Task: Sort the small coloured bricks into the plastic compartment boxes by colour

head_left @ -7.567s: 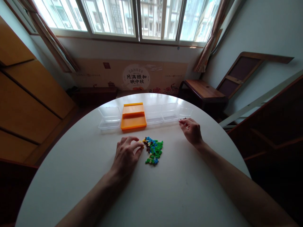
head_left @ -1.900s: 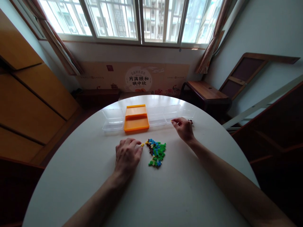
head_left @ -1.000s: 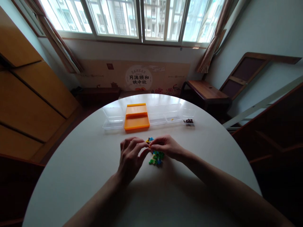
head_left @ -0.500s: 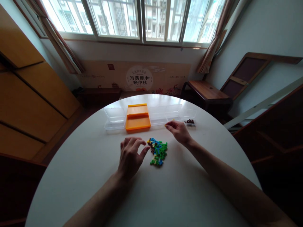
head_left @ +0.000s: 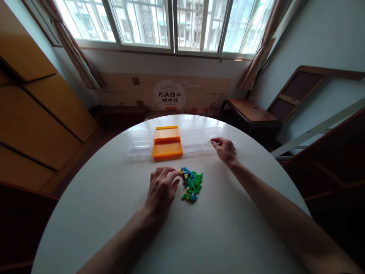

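A small heap of toy building bricks, green, blue, brown, cream and yellow, lies on the white table. At its left edge is my left hand, index fingertip at the brown and yellow bricks, thumb apart, holding nothing that I can see. My right hand is over a clear plastic box, thumb and index finger pinched. A tiny yellow brick shows at those fingertips. Another yellow piece is just below, inside the box.
An orange open box stands left of the clear boxes, with another clear box further left. Behind my right hand, a small clear box of dark brown pieces is mostly hidden. The round table ends in a curved edge near the window wall.
My right hand has moved right and away from me, carrying the yellow brick over the clear box. The left index finger has straightened onto the heap's left edge.
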`<state>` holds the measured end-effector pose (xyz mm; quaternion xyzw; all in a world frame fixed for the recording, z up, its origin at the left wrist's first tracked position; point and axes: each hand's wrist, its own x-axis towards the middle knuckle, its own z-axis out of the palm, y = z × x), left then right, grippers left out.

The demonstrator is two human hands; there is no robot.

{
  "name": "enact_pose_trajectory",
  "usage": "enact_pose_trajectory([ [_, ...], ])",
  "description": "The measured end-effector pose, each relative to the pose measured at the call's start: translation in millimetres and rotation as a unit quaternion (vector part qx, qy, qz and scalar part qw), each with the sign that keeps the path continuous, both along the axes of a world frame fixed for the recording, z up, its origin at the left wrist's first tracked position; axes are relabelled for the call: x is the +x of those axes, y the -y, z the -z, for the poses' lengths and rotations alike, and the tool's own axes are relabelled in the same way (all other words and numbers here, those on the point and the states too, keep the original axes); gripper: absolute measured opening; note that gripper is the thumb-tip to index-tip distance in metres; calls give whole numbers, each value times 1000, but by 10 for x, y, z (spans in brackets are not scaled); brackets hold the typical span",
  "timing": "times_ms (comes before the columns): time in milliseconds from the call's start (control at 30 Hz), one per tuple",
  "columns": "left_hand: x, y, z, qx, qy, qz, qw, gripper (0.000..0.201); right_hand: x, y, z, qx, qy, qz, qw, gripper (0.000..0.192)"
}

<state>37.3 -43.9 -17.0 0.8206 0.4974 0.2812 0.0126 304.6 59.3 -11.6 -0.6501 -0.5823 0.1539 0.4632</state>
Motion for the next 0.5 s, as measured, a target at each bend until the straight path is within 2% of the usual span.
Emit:
enact_pose_trajectory([
  [133,24,-8,-28,-23,-27,-11,999,28,-65,244,29,4,-36,-59,998,32],
  [333,26,-11,-42,-26,-28,-23,999,22,-139,518,114,1,-50,-109,993,27],
  [500,25,-33,-7,-8,-5,-21,1000,14,-243,642,112,1,-62,-140,988,23],
])
